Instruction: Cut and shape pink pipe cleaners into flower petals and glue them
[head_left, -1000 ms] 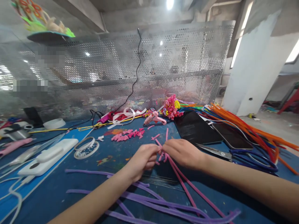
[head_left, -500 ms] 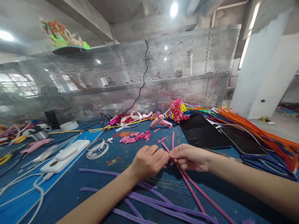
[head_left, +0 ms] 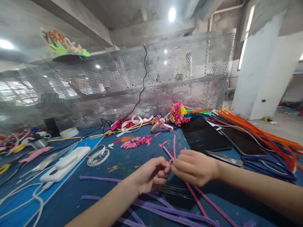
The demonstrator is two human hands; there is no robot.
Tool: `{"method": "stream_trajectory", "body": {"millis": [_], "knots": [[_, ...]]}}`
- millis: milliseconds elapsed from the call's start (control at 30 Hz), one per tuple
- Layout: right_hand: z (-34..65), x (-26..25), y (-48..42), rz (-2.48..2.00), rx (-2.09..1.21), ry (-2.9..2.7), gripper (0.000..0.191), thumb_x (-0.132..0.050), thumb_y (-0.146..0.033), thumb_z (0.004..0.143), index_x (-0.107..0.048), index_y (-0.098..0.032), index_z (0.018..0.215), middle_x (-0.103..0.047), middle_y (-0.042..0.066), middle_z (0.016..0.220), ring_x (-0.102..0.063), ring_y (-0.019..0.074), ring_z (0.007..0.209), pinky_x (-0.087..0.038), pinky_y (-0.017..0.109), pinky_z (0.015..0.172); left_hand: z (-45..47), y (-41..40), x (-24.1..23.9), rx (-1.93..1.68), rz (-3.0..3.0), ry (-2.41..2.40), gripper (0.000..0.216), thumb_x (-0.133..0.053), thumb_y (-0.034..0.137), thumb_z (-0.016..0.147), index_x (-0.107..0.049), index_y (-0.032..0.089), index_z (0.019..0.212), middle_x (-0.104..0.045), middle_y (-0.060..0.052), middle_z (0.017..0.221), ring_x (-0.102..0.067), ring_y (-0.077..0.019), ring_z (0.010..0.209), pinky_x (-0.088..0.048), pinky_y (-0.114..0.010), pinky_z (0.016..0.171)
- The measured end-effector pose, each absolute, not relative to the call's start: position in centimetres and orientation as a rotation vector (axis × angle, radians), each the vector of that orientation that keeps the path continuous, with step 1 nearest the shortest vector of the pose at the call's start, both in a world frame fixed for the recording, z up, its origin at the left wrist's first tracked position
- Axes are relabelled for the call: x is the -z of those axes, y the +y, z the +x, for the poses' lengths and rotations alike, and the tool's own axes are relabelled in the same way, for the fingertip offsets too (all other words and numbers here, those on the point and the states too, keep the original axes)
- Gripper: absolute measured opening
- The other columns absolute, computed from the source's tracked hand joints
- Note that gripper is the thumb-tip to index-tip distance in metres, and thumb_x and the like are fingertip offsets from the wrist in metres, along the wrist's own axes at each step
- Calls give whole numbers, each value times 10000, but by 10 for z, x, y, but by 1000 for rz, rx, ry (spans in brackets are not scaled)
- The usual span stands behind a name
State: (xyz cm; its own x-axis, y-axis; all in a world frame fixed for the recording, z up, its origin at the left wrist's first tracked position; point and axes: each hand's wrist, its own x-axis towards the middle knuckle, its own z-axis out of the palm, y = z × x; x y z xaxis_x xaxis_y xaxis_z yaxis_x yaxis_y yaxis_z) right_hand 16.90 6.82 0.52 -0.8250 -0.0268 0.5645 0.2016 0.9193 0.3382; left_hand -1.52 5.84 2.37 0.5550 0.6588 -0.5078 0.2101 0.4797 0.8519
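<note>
My left hand [head_left: 151, 175] and my right hand [head_left: 193, 167] meet fingertip to fingertip above the blue table [head_left: 59, 205]. Both pinch the same pink pipe cleaners [head_left: 170, 152], whose short ends stick up beyond the fingers. Their long tails run back under my right hand toward the near edge. Several purple pipe cleaners [head_left: 151, 209] lie flat beneath my left forearm. A little heap of short pink pieces [head_left: 136, 142] sits farther back.
Scissors [head_left: 239, 161] with blue handles lie right of my right hand, beside two dark tablets [head_left: 204, 134]. A bundle of orange and mixed pipe cleaners [head_left: 258, 132] fans along the right. A pink glue gun [head_left: 162, 125], tape ring [head_left: 97, 154] and white device [head_left: 63, 162] lie behind and left. A perforated metal screen [head_left: 165, 78] closes the back.
Both hands have stayed together on the pink pipe cleaners, with the fingers shifting to a tighter pinch. The view has tilted and shifted a little.
</note>
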Motion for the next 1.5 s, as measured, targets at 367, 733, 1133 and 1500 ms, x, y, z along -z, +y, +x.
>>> {"method": "stream_trajectory", "body": {"millis": [367, 733, 1133, 1500], "knots": [[144, -5, 71, -862, -1607, -1449, 216, -556, -343, 742, -447, -165, 685, -383, -73, 502, -344, 51, 413, -288, 188, 425, -22, 59, -11, -1151, 2124, 1154, 140, -513, 292, 803, -569, 212, 903, -608, -33, 864, -568, -159, 779, -444, -248, 661], [146, 9, 69, -899, -863, -1907, 114, -593, -247, 734, -541, -162, 680, -546, -26, 620, -468, 90, 556, -343, 202, 508, -11, 63, 1, -1124, 1110, 876, 188, -660, 233, 705, -558, 121, 816, -582, 7, 641, -550, -64, 551, -474, -163, 559], [204, 1, 61, -1041, -21, -2227, 366, -526, -374, 802, -468, -177, 1105, -527, 85, 1098, -466, 202, 1012, -382, 344, 882, -16, 83, 16, -1173, 991, 1002, 324, -738, 243, 601, -533, 164, 841, -620, 27, 618, -571, -72, 515, -483, -164, 528], [359, 39, 28, -1739, 222, -1918, 537, -523, -482, 751, -401, -193, 1186, -601, 87, 1009, -507, 265, 970, -418, 408, 834, -10, 81, 12, -1094, 1181, 1041, 255, -701, 251, 647, -538, 141, 809, -595, 25, 594, -566, -86, 537, -460, -157, 486]]}}
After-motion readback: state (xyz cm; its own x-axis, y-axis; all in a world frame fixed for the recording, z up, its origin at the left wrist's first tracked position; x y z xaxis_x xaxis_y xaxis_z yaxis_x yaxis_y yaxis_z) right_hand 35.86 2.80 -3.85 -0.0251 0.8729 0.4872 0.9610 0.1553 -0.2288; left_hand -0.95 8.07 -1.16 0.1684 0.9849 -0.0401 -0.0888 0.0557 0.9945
